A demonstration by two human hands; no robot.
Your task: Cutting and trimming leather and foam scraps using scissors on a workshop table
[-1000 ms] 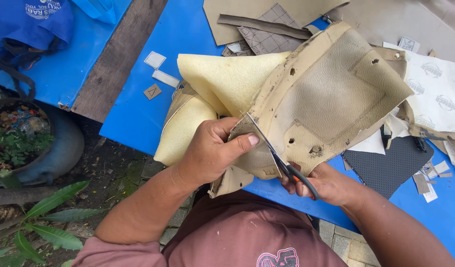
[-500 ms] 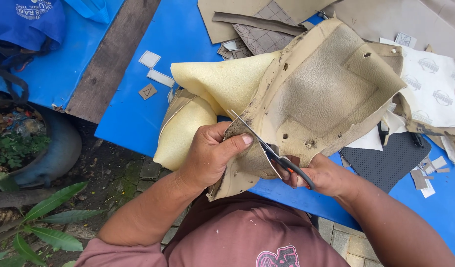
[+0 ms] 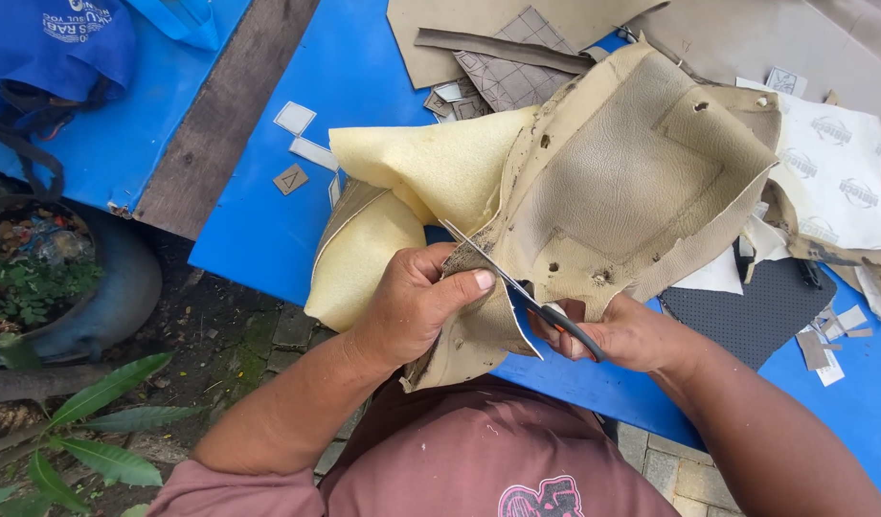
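My left hand (image 3: 414, 304) grips the near edge of a beige leather cover (image 3: 632, 182) backed with yellow foam (image 3: 421, 172), thumb pressed on top. My right hand (image 3: 624, 333) holds a pair of scissors (image 3: 517, 287) with dark handles. Their blades are spread and bite into the leather's edge just beside my left thumb. The cover lies partly on the blue table (image 3: 364, 77) and hangs over its near edge towards my body.
Flat tan leather sheets (image 3: 479, 29), a quilted grey piece (image 3: 517, 72), a black mesh piece (image 3: 756, 302), white printed paper (image 3: 843, 172) and small offcuts (image 3: 297, 120) lie on the table. A wooden plank (image 3: 225, 110), blue bag (image 3: 57, 43) and potted plant (image 3: 38, 278) are at left.
The scissors have worked a little further along the leather's edge and their blades now stand wider apart. Both hands keep their hold; the cover has shifted slightly.
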